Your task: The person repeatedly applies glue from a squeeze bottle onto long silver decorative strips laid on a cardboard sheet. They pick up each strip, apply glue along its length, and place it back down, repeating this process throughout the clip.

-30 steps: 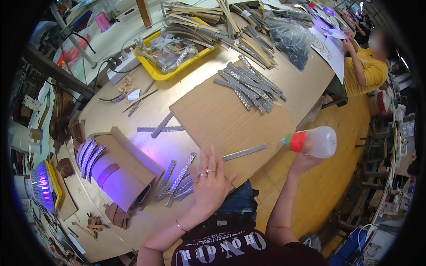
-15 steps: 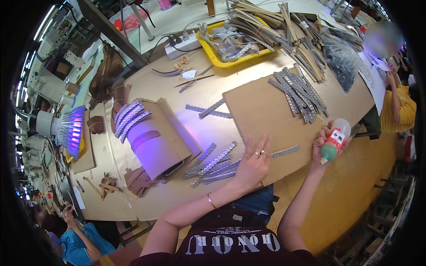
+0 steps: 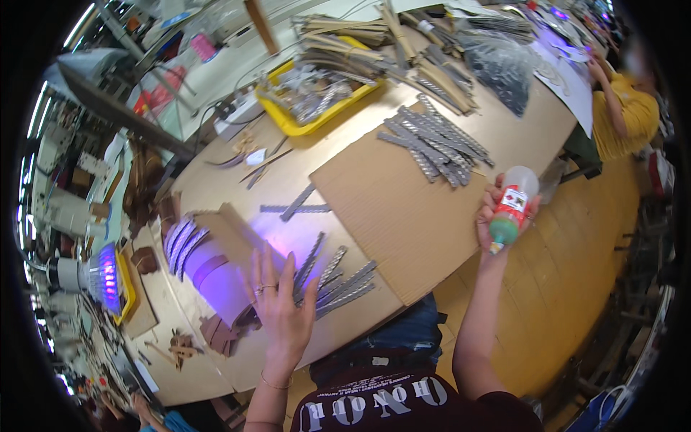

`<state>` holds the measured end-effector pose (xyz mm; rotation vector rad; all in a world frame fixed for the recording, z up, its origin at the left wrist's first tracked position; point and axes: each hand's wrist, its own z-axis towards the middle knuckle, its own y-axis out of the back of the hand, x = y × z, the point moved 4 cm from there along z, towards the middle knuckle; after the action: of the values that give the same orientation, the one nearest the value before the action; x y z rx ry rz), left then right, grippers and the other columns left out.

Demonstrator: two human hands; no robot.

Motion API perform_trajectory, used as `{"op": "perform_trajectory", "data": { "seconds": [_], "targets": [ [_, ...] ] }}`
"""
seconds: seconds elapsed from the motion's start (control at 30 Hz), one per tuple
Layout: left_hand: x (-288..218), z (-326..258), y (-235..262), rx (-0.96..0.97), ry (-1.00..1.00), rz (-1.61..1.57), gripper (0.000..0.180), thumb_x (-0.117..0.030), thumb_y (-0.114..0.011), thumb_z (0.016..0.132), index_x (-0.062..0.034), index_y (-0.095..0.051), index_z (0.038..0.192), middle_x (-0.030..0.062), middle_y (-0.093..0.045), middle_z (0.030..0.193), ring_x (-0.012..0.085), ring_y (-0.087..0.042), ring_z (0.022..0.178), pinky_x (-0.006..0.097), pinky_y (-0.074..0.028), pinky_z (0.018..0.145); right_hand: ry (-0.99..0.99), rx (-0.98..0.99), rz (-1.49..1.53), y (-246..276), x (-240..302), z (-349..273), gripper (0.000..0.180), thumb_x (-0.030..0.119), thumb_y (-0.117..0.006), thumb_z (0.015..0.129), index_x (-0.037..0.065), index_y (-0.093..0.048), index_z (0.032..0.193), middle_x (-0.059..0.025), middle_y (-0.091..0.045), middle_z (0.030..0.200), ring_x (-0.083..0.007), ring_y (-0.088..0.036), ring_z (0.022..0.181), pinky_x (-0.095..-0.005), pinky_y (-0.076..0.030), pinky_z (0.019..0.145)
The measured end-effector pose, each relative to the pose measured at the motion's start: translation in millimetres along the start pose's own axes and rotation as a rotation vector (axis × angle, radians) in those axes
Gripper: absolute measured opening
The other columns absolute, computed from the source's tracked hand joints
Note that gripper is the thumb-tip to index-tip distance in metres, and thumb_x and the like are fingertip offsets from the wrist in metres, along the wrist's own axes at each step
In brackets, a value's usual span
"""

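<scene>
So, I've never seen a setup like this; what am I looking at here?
There is no robot: these are a person's two bare hands. The view comes from the left of two fisheye cameras worn on the head, looking down, so straight edges bend.

On the pale worktable lies a flat brown cardboard sheet, with a pile of silver-grey braided strips on it. Beyond stands a filled yellow plastic tray.

The right hand holds a translucent plastic bottle with a red label and green nozzle end. The left hand is open beside a smaller group of grey braided strips; whether it touches them is unclear.
</scene>
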<state>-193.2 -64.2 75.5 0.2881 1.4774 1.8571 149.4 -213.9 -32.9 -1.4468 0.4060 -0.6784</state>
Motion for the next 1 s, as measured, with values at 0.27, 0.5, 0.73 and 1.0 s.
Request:
{"op": "perform_trajectory", "data": {
  "seconds": [0.27, 0.5, 0.73, 1.0],
  "targets": [
    [-90.5, 135.0, -115.4, 0.046, -0.498, -0.189, 0.031, -0.008, -0.061, 0.084, -0.0115, -0.064, 0.115, 0.0165, -0.047, 0.140, 0.0328, -0.040, 0.133, 0.048, -0.026, 0.113, 0.044, -0.076, -0.062, -1.8, -3.8, -0.8, 0.081, 0.063, -0.058, 0.082, -0.007, -0.051, 0.121, -0.0159, -0.057, 0.086, -0.0188, -0.046, 0.063, -0.0290, -0.041, 0.045],
    [-130.3, 177.6, -159.6, 0.079, -0.821, -0.137, 0.027, -0.008, -0.062, 0.079, -0.0109, -0.066, 0.106, 0.0141, -0.049, 0.138, 0.0297, -0.039, 0.134, 0.047, -0.025, 0.115, 0.045, -0.132, -0.064, -0.6, -5.4, -1.3, 0.079, 0.065, -0.059, 0.080, -0.003, -0.050, 0.119, -0.0140, -0.056, 0.082, -0.0180, -0.048, 0.062, -0.0276, -0.041, 0.045],
    [-111.1, 139.9, -108.5, -0.212, -0.717, -0.243, 0.026, -0.007, -0.071, 0.075, -0.0127, -0.067, 0.100, 0.0045, -0.066, 0.114, 0.0218, -0.059, 0.113, 0.045, -0.033, 0.107, 0.037, -0.112, -0.028, -0.7, -6.9, -2.6, 0.078, 0.064, -0.059, 0.080, -0.003, -0.049, 0.119, -0.0128, -0.054, 0.084, -0.0168, -0.046, 0.064, -0.0261, -0.039, 0.046],
    [-87.2, 9.6, -89.0, 0.290, -0.851, -0.420, 0.031, -0.008, -0.056, 0.082, -0.0053, -0.063, 0.111, 0.0121, -0.059, 0.127, 0.0267, -0.058, 0.115, 0.036, -0.050, 0.093, 0.086, -0.080, -0.007, -1.3, -6.2, -4.8, 0.080, 0.066, -0.059, 0.080, -0.003, -0.052, 0.120, -0.0131, -0.054, 0.083, -0.0164, -0.043, 0.063, -0.0266, -0.036, 0.045]
  ]
}}
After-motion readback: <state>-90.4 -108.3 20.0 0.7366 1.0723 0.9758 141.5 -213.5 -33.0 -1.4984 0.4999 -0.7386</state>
